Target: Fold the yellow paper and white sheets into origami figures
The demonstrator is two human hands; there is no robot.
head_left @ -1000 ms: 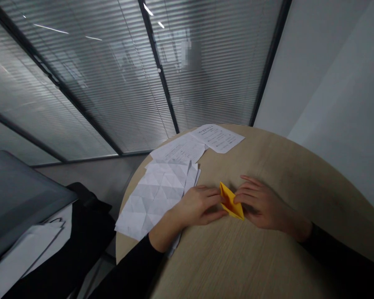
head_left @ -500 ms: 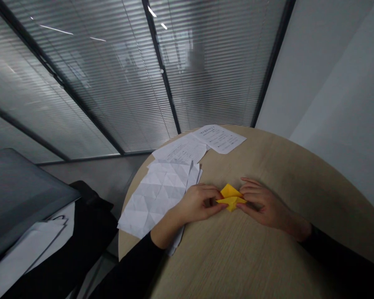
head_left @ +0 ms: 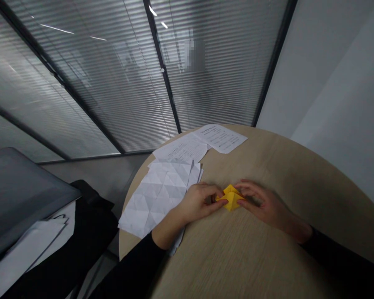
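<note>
A small piece of folded yellow paper (head_left: 232, 201) sits between my two hands, low over the table, its layers making a pointed diamond shape. My left hand (head_left: 202, 200) pinches its left corner, thumb in front and fingers behind. On the other side, my right hand (head_left: 262, 202) has its thumb on the near right edge, while its index finger reaches over the back. Both hands are closed around the paper, and their fingertips partly cover its corners.
Creased white paper (head_left: 163, 193) with triangular folds lies left of my left hand on the round wooden table (head_left: 237, 261). Printed sheets (head_left: 221, 138) rest at the far edge. A grey and black chair (head_left: 28, 187) with papers on it stands to the left.
The yellow paper has turned from an open, tilted pocket to a diamond facing me, and its layers have come closer together. My right-hand fingers have moved in over its back.
</note>
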